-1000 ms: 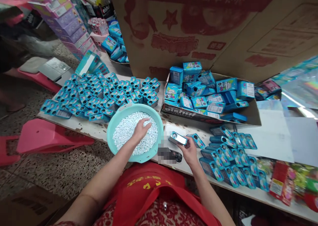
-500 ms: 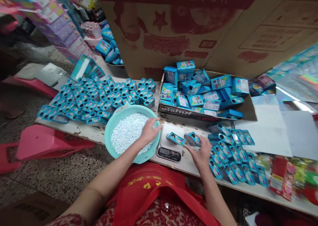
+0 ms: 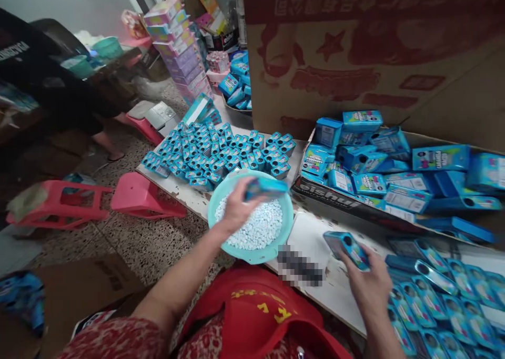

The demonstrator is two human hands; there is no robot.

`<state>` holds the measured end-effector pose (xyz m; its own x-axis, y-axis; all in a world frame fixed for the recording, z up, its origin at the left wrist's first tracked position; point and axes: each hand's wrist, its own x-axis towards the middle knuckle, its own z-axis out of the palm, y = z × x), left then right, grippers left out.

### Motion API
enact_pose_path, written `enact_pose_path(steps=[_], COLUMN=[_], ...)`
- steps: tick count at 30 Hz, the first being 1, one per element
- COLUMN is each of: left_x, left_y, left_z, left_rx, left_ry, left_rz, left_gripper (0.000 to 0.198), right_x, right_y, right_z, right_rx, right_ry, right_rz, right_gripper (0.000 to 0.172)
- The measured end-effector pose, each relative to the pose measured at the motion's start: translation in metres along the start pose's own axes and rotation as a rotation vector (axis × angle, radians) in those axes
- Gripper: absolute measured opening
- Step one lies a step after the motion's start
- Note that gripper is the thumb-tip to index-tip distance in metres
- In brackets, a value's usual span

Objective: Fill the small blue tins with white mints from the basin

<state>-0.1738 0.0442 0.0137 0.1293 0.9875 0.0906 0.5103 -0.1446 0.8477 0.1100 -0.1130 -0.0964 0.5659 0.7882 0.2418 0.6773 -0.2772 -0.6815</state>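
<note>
My left hand (image 3: 238,205) is closed around a small blue candy box (image 3: 269,186), blurred by motion, above a turquoise basin (image 3: 213,205). White candies (image 3: 262,225) fill much of the basin. Right of it stands a white kitchen scale (image 3: 310,232) with a bare platform; its display part is pixelated. My right hand (image 3: 369,277) grips another blue candy box (image 3: 347,247), with a round dark hole in its top, at the scale's right side. I cannot tell whether this box touches the table.
Many blue boxes (image 3: 221,151) stand upright behind the basin. More stand in rows at the right (image 3: 434,296). A cardboard tray (image 3: 327,192) of blue boxes lies behind the scale, before a large carton (image 3: 315,101). Pink stools (image 3: 138,196) and a person (image 3: 43,80) are at left.
The box on the scale is gone from there; my left hand now holds a box over the basin. My right hand has stayed by the scale with its box. The view has swung left.
</note>
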Motion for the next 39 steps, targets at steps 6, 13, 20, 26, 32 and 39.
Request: enact_pose_path(steps=[6,13,20,26,32,39], left_x=[0.005,-0.001,-0.01,0.0,0.019,0.003], left_y=[-0.098,-0.194,-0.199,-0.173,-0.132,-0.119], left_z=[-0.129,-0.091,-0.068,-0.072,-0.046,0.02], left_rx=[0.712,0.665,0.668,0.615,0.441,0.342], left_ry=[0.12,0.123,0.37,0.453,0.42,0.135], left_rz=[-0.276,-0.305,-0.241,-0.167,0.007,0.156], left_gripper=[0.043,0.037,0.051,0.048,0.037,0.021], right_x=[-0.011,-0.011,0.006,-0.009,-0.014,-0.023], right_y=[-0.011,0.002,0.029,0.042,0.039,0.032], right_z=[0.042,0.024,-0.028,-0.034,-0.015,0.012], right_rx=[0.144,0.137,-0.11,-0.155,-0.115,0.074], right_ry=[-0.183,-0.115,0.05,0.052,-0.002,-0.287], right_rz=[-0.028,0.055,0.034,0.008,-0.06,-0.035], right_gripper=[0.047,0.048,0.041,0.034,0.023,0.048])
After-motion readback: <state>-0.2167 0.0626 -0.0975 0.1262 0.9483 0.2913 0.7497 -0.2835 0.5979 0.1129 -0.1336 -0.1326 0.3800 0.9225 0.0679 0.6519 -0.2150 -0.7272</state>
